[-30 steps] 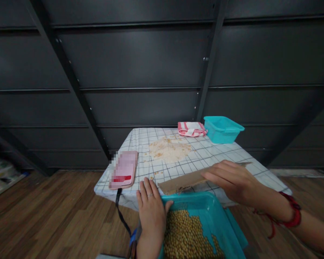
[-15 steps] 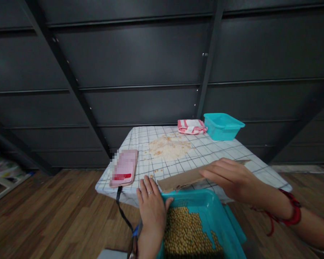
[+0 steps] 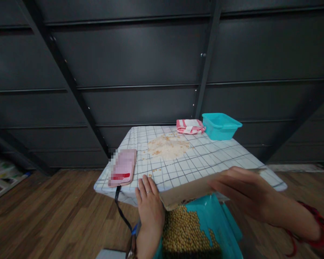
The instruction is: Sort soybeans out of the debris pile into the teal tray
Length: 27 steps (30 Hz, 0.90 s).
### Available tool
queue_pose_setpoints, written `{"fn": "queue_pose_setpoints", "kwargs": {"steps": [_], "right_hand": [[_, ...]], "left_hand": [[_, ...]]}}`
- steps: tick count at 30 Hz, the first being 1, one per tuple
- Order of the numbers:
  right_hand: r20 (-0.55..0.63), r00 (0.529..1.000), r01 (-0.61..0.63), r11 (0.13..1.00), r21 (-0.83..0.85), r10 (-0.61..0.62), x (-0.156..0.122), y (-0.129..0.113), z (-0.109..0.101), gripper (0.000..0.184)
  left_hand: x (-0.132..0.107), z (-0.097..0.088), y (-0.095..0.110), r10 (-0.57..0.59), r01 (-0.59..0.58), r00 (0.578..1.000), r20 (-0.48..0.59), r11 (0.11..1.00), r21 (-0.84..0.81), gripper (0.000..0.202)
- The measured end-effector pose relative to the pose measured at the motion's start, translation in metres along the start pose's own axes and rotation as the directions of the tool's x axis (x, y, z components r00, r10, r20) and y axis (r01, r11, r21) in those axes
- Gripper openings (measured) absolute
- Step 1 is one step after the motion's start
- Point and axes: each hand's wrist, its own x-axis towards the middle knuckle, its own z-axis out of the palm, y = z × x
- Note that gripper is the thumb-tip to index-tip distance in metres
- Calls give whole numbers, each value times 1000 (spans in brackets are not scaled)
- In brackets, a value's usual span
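My left hand (image 3: 150,208) grips the left rim of a teal tray (image 3: 218,225) held at the near edge of the table; the tray holds a heap of yellow beans (image 3: 185,232). My right hand (image 3: 241,190) is closed on a strip of brown cardboard (image 3: 186,190), which lies across the tray's far rim, over the table edge. A patch of pale grains (image 3: 167,148) is spread on the white checked tablecloth (image 3: 205,158), with a few stray beans in front of it.
A pink phone (image 3: 122,167) with a black strap lies at the table's left front corner. A smaller teal tub (image 3: 220,126) and a folded pink-striped cloth (image 3: 190,126) sit at the far right. Dark metal panels rise behind; the floor is wood.
My right hand has drawn the cardboard strip toward me and a little right, from the cloth to over the tray's far rim. My left hand has hardly moved.
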Motion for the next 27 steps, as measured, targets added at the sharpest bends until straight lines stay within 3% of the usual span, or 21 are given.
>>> {"fn": "queue_pose_setpoints", "kwargs": {"steps": [3, 7, 11, 14, 17, 20, 23, 27], "right_hand": [[-57, 996, 65, 991, -117, -72, -3, -5, -6, 30], [-78, 993, 74, 987, -146, -86, -9, -7, -7, 26], [-30, 1000, 3, 999, -53, -4, -13, 1, -6, 22], [18, 995, -98, 995, 4, 98, -12, 15, -2, 26], [-23, 997, -82, 983, -163, 80, -7, 26, 7, 35], [-2, 1000, -14, 951, -308, 14, -2, 29, 22, 31], [49, 999, 28, 955, -295, -15, -1, 23, 36, 26], [33, 999, 29, 958, -285, -21, -3, 18, 44, 28]], "left_hand": [[1, -1, 1, -16, 12, 999, 33, 995, 103, 45], [2, -3, 3, -26, 21, 998, 50, 995, 98, 45], [2, -5, 3, -11, 6, 998, 63, 997, 77, 48], [2, -7, 3, 8, -15, 996, 93, 997, 69, 68], [3, -9, 4, -8, -1, 993, 119, 997, 73, 79], [4, -10, 5, -12, 4, 991, 133, 998, 66, 81], [4, -10, 4, -13, 5, 989, 146, 998, 56, 83], [4, -10, 4, -6, -3, 991, 137, 998, 69, 83]]}}
